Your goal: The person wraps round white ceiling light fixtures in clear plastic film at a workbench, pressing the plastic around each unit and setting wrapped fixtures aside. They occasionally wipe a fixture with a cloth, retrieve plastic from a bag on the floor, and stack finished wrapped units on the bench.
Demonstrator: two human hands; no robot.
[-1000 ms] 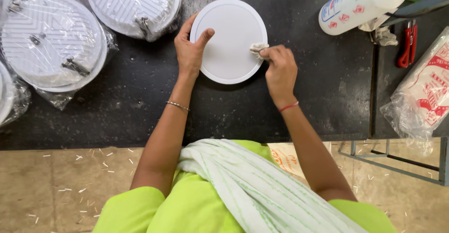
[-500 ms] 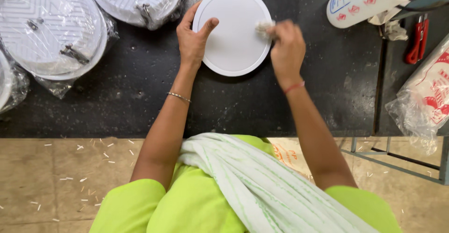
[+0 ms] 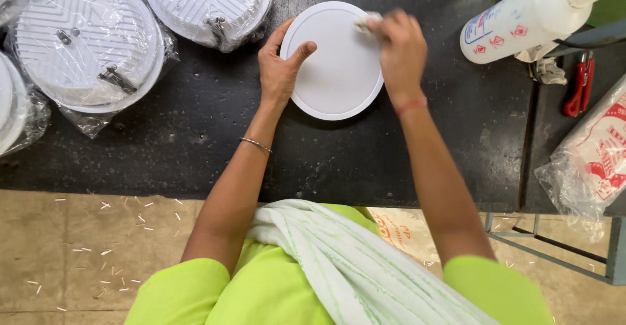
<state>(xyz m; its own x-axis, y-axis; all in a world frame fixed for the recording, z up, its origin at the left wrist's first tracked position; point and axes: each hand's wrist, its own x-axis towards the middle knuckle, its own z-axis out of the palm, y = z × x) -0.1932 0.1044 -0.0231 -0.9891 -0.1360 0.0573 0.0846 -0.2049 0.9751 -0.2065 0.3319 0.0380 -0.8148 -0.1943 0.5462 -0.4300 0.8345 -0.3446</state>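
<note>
A round white disc-shaped panel (image 3: 332,71) lies flat on the black worktable (image 3: 195,149). My left hand (image 3: 280,67) rests on its left edge, thumb on the face and fingers around the rim. My right hand (image 3: 401,48) is at the disc's upper right, fingers closed on a small white cloth wad (image 3: 366,24) pressed against the surface. That hand looks slightly blurred.
Several round white panels wrapped in clear plastic (image 3: 88,51) (image 3: 208,2) lie at the back left. A white plastic bottle (image 3: 528,15) lies at the back right, with red pliers (image 3: 577,84) and a printed plastic bag (image 3: 593,155) further right. A pale green-striped cloth (image 3: 339,260) is on my lap.
My right hand with the cloth has slid from the disc's right edge up toward its upper right. My left hand stays on the left rim.
</note>
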